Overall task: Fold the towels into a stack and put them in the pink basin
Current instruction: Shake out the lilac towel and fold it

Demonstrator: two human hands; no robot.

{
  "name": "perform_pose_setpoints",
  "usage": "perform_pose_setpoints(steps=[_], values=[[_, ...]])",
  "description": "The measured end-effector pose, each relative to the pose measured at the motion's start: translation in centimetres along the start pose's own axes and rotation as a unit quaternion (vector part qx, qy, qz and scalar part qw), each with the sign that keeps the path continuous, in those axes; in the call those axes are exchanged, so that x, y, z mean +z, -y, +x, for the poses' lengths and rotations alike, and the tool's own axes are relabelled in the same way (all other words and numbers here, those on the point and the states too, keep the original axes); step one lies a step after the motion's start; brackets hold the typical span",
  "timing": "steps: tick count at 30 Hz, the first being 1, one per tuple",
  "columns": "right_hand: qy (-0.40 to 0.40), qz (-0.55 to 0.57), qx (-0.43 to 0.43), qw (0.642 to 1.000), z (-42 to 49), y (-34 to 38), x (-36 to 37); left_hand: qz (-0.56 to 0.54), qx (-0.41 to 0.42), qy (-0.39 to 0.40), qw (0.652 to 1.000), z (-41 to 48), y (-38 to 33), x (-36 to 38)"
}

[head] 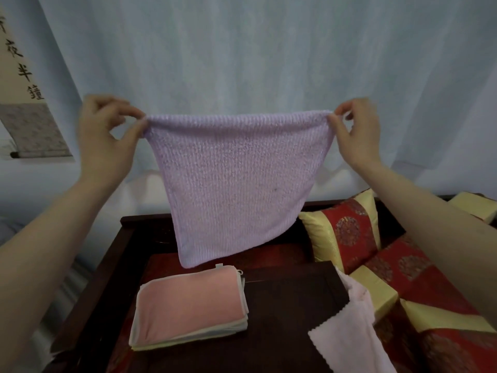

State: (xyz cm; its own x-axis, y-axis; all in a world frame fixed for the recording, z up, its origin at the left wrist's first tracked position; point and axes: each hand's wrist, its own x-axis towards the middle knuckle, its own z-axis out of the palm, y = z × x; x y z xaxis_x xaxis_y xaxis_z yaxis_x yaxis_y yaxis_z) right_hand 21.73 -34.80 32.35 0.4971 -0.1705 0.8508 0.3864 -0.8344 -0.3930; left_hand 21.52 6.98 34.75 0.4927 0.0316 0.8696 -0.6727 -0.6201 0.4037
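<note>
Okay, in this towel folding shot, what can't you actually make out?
Head view only:
Pink basin: nowhere in frame.
Folded stack: towel count unclear, its layered edges blur together.
Pale pink towel: cut off by the bottom edge.
Table: its far part is hidden behind the lilac towel that the left hand and right hand pinch.
Wall scroll: cut off by the left edge.

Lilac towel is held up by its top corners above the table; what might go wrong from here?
The left hand and right hand pinch only the top corners of the lilac towel; a slip could drop it crumpled.
Its low corner hangs close over the folded stack and may drag the top layer askew.
The pale pink towel lies at the table edge near the right forearm and could be swept off.
</note>
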Motion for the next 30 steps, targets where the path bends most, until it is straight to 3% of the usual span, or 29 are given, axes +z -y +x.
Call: perform_pose_setpoints(steps=[4,7,12,18,20,25,28,30], values=[[0.000,0.107,-0.003,0.994,0.3,2.8,-1.7,-0.196,-0.148,0.082,0.966,-0.1,-1.0,-1.1],[0.048,0.181,0.019,0.982,-0.1,4.0,-2.5,-0.258,-0.216,0.150,0.930,-0.6,-1.3,-2.3],[0.272,0.259,0.054,0.925,-2.7,3.3,-4.0,-0.314,-0.232,0.323,0.862,-4.6,0.7,-4.4],[0.365,0.161,0.073,0.914,-8.0,1.0,-2.3,-0.288,-0.313,0.265,0.866,-9.7,4.2,-3.3],[0.411,0.225,0.113,0.876,-9.7,0.7,-2.2,-0.295,-0.335,0.287,0.847,-11.6,4.9,-3.2],[0.578,0.308,0.180,0.734,-14.2,0.4,-2.5,-0.294,-0.388,0.411,0.771,-16.4,6.8,-4.0],[0.647,0.348,0.247,0.632,-17.4,0.0,-2.5,-0.205,-0.416,0.478,0.746,-20.0,8.5,-4.8],[0.677,0.352,0.272,0.586,-19.8,-0.4,-2.3,-0.186,-0.442,0.513,0.712,-22.3,8.4,-4.8]])
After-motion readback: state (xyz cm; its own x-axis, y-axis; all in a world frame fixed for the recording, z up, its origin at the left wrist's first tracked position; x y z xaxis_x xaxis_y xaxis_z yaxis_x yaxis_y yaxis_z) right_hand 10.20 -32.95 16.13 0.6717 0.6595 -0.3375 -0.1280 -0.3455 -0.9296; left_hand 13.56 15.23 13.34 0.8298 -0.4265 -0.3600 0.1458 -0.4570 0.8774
